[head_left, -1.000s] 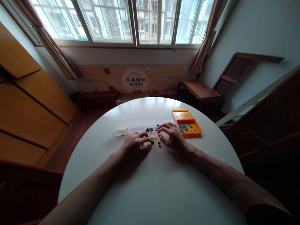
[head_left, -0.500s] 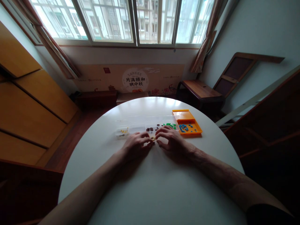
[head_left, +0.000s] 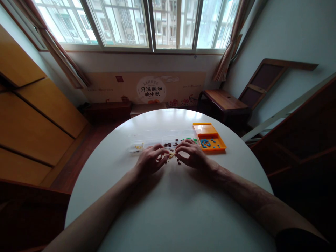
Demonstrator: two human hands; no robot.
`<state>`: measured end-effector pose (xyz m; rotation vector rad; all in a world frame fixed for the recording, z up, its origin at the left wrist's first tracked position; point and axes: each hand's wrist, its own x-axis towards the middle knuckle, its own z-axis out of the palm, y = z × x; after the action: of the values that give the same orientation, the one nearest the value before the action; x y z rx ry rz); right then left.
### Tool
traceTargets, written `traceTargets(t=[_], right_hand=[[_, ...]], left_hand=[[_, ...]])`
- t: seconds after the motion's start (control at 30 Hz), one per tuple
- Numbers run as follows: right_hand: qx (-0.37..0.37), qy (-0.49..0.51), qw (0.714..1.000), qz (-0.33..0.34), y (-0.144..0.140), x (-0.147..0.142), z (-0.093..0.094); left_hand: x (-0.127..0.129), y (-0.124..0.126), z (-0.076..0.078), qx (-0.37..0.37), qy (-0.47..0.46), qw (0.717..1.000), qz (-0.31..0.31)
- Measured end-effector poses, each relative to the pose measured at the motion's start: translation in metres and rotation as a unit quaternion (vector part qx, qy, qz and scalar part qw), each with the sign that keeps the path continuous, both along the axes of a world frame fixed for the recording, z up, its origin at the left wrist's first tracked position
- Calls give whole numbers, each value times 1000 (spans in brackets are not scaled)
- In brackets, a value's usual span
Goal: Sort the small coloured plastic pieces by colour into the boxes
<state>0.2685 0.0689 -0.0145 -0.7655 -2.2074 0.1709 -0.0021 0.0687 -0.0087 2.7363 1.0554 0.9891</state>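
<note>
Near the tabletop's far edge, both hands hovered over loose beads: left hand pinching, contents hidden; right hand spread open, beside the clear organizer, likely for sorting.

The left hand has lifted slightly, perhaps uncovering dark beads.

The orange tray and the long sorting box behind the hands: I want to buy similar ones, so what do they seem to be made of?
The orange tray looks like smooth moulded plastic: uniform bright colour, raised rim, slight sheen. The sorting box looks like clear plastic: the white table shows through its walls and dividers. Neither can be confirmed by look alone.
</note>
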Motion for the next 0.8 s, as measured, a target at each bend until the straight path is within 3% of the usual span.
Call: traceTargets(t=[0.2,0.47,0.8], right_hand=[[-4,61,993,-98,2,0,-4],[-5,-37,998,-60,1,-2,-10],[-6,-37,998,-46,2,-2,-9]], left_hand=[[1,-1,0,-5,9,999,41],[0,2,-5,-7,21,999,24],[-3,2,-6,-31,47,998,20]])
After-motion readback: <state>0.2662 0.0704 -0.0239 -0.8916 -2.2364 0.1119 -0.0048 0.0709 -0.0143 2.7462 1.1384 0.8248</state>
